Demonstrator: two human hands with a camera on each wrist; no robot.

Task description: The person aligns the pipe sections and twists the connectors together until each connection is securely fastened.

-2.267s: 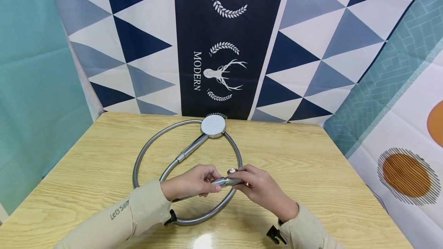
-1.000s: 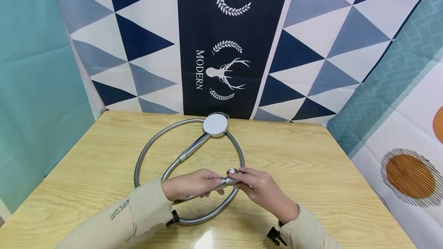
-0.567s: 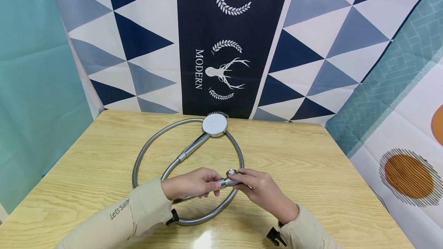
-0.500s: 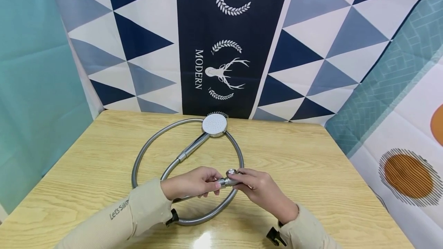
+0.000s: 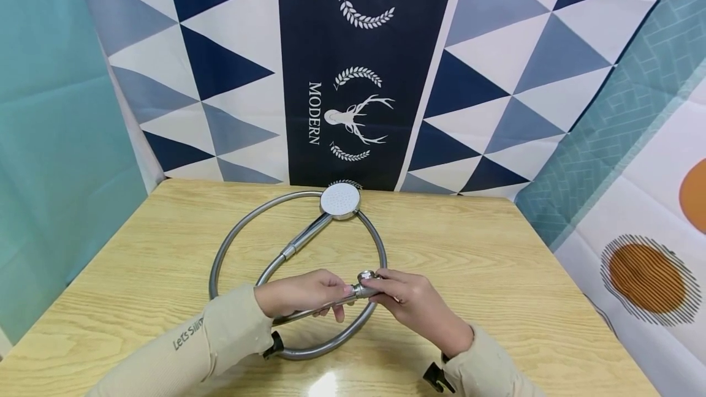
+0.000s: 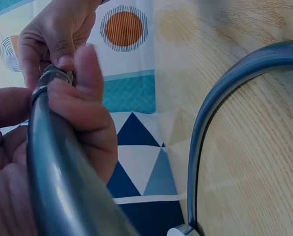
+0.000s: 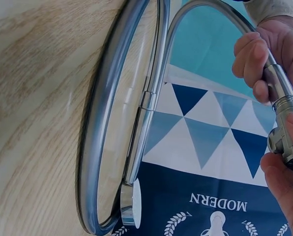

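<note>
A chrome shower hose (image 5: pixel 380 247) lies looped on the table. Its raised end is in my left hand (image 5: pixel 306 293), whose thumb and fingers curl round the metal end sleeve (image 7: pixel 278 83) in the right wrist view. My right hand (image 5: pixel 416 302) pinches a small chrome fitting (image 7: pixel 283 140) with a round side part. Sleeve and fitting meet end to end, with ridged thread-like rings showing between them. In the left wrist view the raised hose end (image 6: pixel 63 162) runs through my left palm, and one fingertip there is blurred. My fingers partly cover the fitting.
A hand shower (image 5: pixel 340 200) with a white face lies at the back of the table, its handle joined to the hose's other end. The wooden table (image 5: pixel 469 250) extends on both sides. Patterned cloth (image 5: pixel 237 78) hangs behind it.
My left fingers have shifted around the hose end, with some fingers now hanging lower beneath it. The right hand keeps the fitting in nearly the same place. The head view has shifted slightly.
</note>
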